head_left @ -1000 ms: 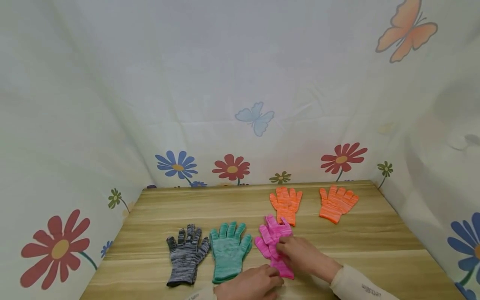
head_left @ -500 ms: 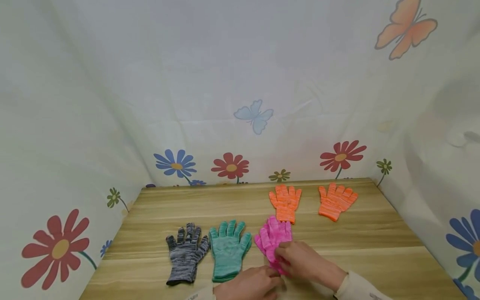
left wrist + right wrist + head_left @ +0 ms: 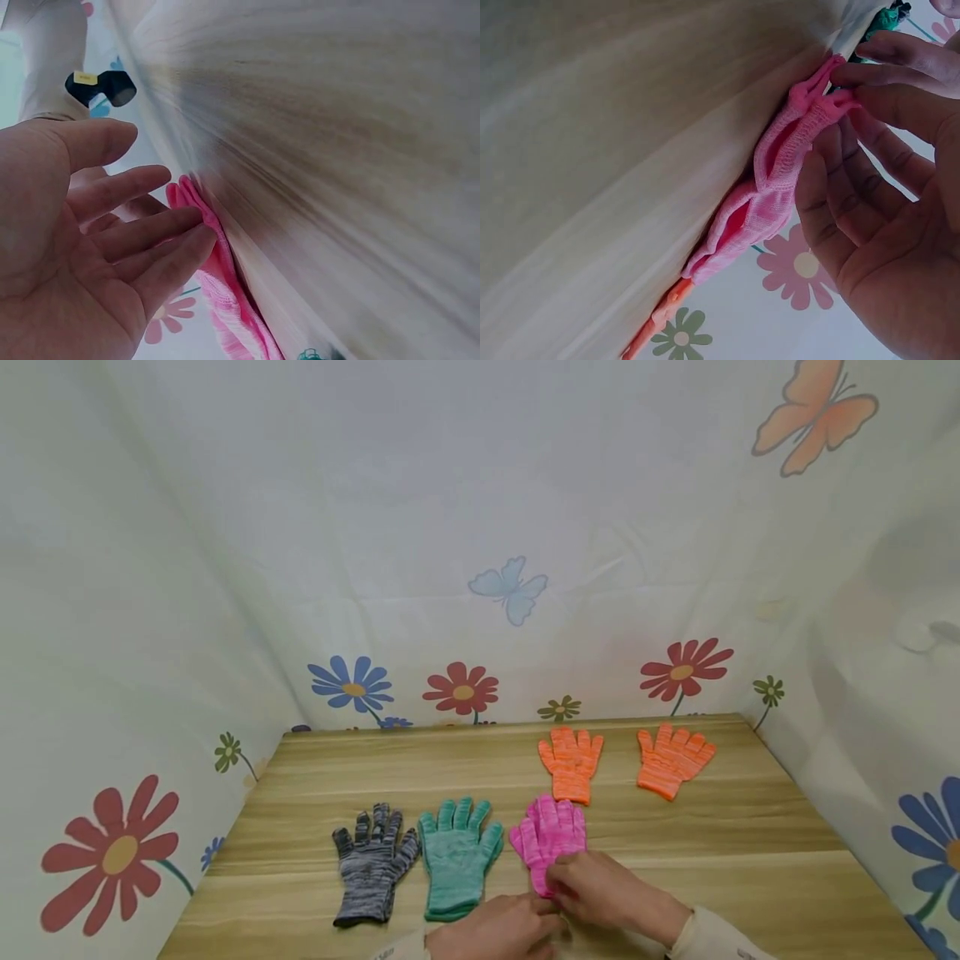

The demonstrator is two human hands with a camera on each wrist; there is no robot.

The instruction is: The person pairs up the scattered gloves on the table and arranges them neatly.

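Head view: pinching, with the right hand (image 3: 603, 887), the near end of the pink gloves (image 3: 551, 839), laid on the wood table (image 3: 750, 860) to the right of the green gloves (image 3: 456, 860) and just in front of an orange glove (image 3: 572, 766). Close to the same end with the left hand (image 3: 495, 928), with loose, mostly straight fingers, but hard to tell if touching.

In the head view, the right hand (image 3: 600, 887) hides part of the cuffs of the pink gloves (image 3: 555, 831). Nearer than the gloves, the lower edge crops the left hand (image 3: 495, 931) and desk (image 3: 720, 852); rightward, the sleeve (image 3: 708, 935) bears unreadable print.
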